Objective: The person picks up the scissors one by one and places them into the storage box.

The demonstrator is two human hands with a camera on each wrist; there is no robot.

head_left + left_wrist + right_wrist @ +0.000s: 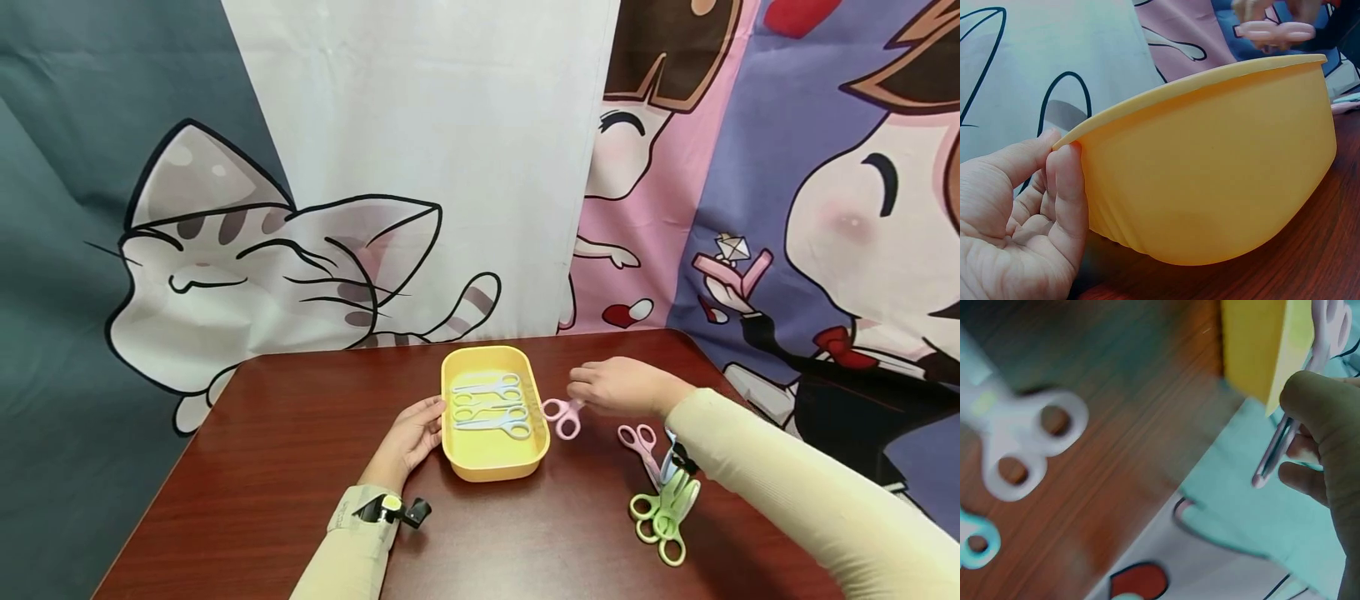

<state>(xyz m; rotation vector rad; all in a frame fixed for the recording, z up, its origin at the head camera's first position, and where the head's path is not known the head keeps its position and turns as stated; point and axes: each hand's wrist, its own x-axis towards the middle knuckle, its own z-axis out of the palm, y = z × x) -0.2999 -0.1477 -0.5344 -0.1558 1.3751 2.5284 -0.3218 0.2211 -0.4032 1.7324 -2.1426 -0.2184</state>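
Two hands are busy: your left hand (pixel 412 431) pinches the rim of the yellow tray (pixel 491 457) at 9 o'clock, thumb and fingers together on the edge, and your right hand (pixel 615 387) has its fingers clamped on the pink scissors (pixel 570 408), past the loops. Those scissors are up in the air at the tray's 3 o'clock side, loops toward the tray; I can't tell if a loop touches the rim. If a loop catches there, the scissors could twist in your fingers and drop on the desk (pixel 300 483). If your pinch gets loose, they could slip. Three other scissors (pixel 491 407) lie in the tray, and they could get knocked crooked if the pink ones fell on top. You hold the tray by just one side, so a hard push from 3 o'clock might make it spin or slide. Mind your right sleeve (pixel 795 496) too: it is close to the heap (pixel 667 504) at 4 o'clock, where pink, blue and green scissors lie mixed up, and it might drag them. The desk is dark red-brown with wood lines and a soft shine at 6 o'clock. Past its far edge hangs a big printed cloth (pixel 450 125), with a gray cat (pixel 240 275) at 10 o'clock and cartoon people from 1 to 2 o'clock.
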